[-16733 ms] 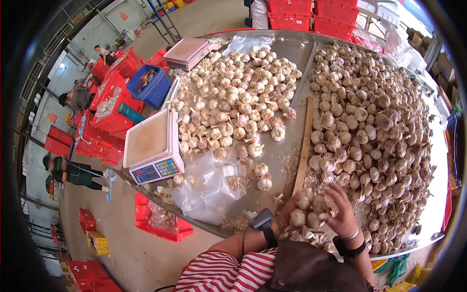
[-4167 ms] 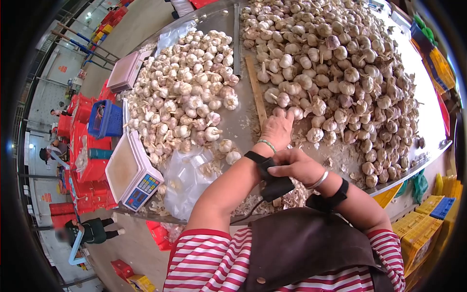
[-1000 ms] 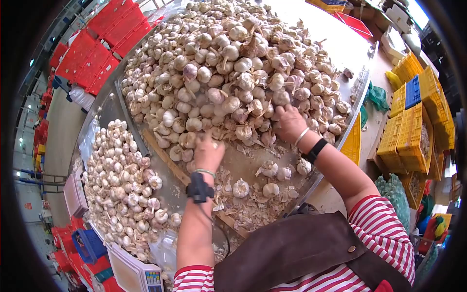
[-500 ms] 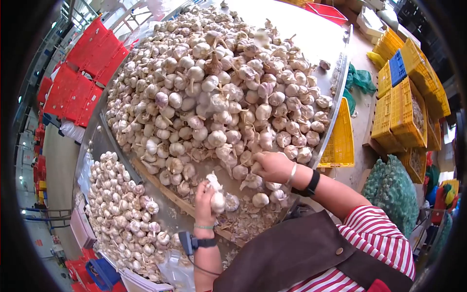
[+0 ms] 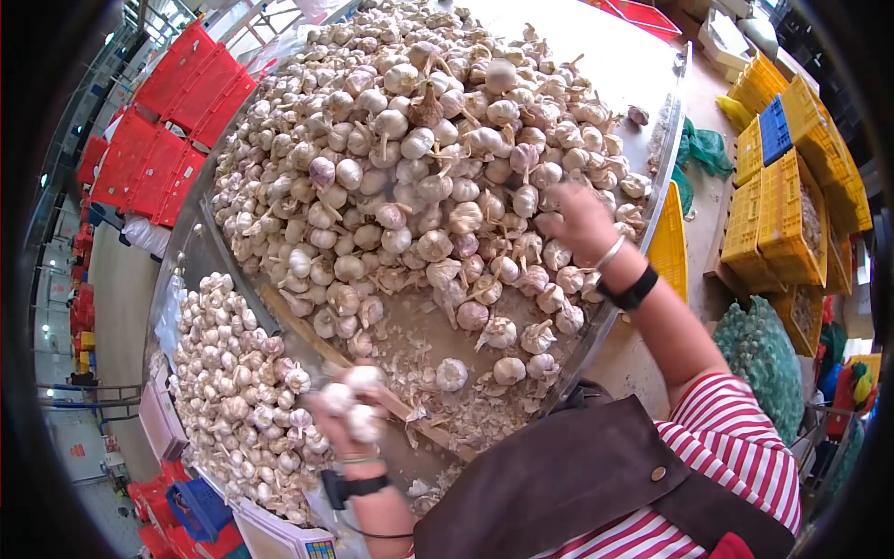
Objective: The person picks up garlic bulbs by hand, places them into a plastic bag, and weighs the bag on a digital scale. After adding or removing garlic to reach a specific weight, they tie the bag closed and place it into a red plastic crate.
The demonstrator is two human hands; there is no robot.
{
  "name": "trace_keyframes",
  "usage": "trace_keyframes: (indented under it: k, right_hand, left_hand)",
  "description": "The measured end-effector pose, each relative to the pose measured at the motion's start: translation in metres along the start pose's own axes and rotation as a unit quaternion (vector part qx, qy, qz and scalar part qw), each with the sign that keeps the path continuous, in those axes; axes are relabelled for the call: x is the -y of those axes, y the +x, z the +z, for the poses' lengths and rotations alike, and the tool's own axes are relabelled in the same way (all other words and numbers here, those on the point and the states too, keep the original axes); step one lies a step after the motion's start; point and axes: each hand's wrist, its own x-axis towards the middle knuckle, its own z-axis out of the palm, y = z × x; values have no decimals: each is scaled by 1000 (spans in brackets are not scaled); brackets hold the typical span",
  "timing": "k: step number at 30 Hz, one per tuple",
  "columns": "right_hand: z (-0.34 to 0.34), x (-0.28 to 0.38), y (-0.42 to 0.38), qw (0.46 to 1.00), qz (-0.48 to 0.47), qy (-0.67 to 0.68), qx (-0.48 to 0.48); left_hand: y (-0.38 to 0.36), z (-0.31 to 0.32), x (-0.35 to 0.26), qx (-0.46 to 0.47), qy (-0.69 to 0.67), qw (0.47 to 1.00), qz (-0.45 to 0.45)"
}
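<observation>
Flanking table (image 5: 596, 56) and garlic (image 5: 434, 245), crates (image 5: 782, 224).

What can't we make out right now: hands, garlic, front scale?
- Left hand, head view: exact count of garlic bulbs in it; motion blur and overlap.
- Right hand, head view: whether it grips a bulb; motion blur, fingers against the pile.
- Front scale, head view: readout; cut off by bottom edge.
- Pile's underside, head view: covered by upper bulbs.
</observation>
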Motion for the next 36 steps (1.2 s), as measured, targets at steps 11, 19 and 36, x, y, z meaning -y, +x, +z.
trace_keyframes:
  k: [11,19,36]
  right_hand:
    - [30,-38,29,966,-43,-253,-20]
    - [26,-38,33,976,-23,-215,-21]
    - [-54,-112,-89,789,172,579,-112]
  left_hand:
    - [61,30,-22,-206,732,613,213]
    - [138,85,160,20,933,333,138]
    - [90,64,104,-105,403,909,-10]
